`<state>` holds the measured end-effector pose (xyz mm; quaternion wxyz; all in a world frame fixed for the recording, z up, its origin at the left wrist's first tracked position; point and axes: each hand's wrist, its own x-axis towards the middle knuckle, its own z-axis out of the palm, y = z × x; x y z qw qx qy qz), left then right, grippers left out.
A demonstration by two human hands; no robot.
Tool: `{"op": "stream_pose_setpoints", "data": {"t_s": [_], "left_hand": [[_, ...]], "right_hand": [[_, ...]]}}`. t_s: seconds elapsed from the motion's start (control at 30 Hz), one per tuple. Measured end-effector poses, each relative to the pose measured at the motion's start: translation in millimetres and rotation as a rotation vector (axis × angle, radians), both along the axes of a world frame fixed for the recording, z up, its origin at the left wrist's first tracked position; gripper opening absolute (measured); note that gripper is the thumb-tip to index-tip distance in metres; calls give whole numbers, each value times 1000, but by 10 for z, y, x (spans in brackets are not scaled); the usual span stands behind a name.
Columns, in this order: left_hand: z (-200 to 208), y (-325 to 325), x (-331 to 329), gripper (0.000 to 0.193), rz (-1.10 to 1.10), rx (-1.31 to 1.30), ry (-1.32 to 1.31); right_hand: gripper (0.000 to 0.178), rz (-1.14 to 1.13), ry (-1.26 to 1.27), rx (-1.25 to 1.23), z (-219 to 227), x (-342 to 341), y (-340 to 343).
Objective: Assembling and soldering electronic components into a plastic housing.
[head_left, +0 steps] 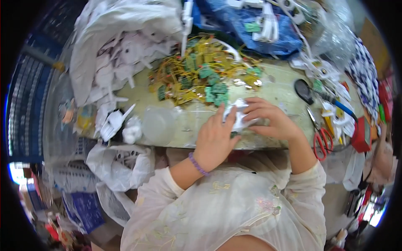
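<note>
Near the front edge of the table, my left hand (215,137) and my right hand (271,120) close in on a white plastic part (239,116) from either side. My left fingers press along its left side. The fingers of my right hand curl over its right side. Part of the piece is hidden under the fingers, and it is slightly blurred. Just beyond the hands lies a heap of small circuit boards (217,90), green and yellowish, tangled with yellow wires. A round translucent tub (159,124) stands left of my left hand.
A large white sack (86,62) of white plastic shells stands at the back left. Blue sheeting (276,35) with white parts lies at the back. To the right are red-handled scissors (322,144), a blue-and-black cable tool (343,108), a black oval object (303,91) and a red box (362,134).
</note>
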<state>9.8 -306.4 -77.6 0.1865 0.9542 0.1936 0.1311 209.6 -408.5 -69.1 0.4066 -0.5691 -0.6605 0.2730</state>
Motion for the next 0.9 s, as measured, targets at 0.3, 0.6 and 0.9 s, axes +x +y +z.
{"op": "stream_pose_setpoints", "data": {"t_s": [0.3, 0.6, 0.9], "left_hand": [[213, 426, -672, 65, 232, -191, -554], [-859, 1379, -2840, 32, 1561, -1034, -1386], [-1618, 1983, -2959, 52, 1326, -1765, -1013]], "right_hand": [[39, -420, 187, 261, -148, 91, -739], [40, -455, 201, 244, -349, 17, -972], [31, -464, 168, 272, -247, -187, -867]]}}
